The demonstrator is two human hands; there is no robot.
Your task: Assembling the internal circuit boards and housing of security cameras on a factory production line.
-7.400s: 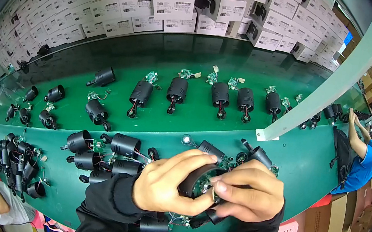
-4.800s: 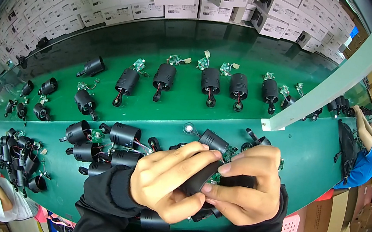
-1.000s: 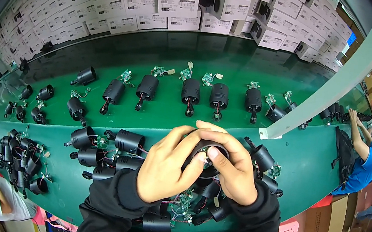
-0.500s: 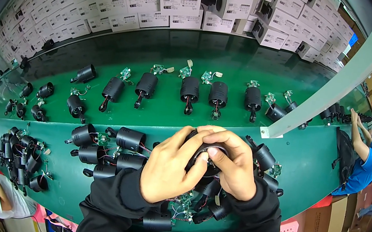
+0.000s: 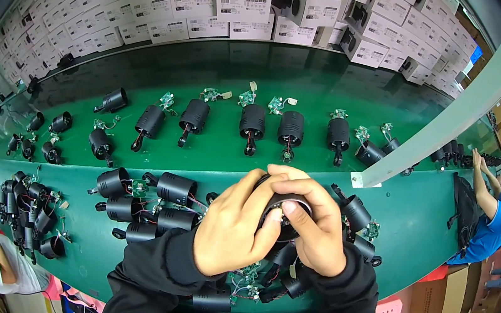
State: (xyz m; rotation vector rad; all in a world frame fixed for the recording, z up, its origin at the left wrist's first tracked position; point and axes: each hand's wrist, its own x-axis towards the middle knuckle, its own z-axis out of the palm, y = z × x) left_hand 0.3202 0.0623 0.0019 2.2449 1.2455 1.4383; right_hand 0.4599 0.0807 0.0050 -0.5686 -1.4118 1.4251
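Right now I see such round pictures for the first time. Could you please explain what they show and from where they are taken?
There is no machine arm here, only a person's two bare hands. A wide camera on the person's head looks down, so straight edges look bent. The left hand and right hand together hold a black cup, thumbs at its open end. On the green bench lie many black tubes, some with wires and green circuit boards. White boxes are stacked along the far side. Other people sit nearby, left and right.
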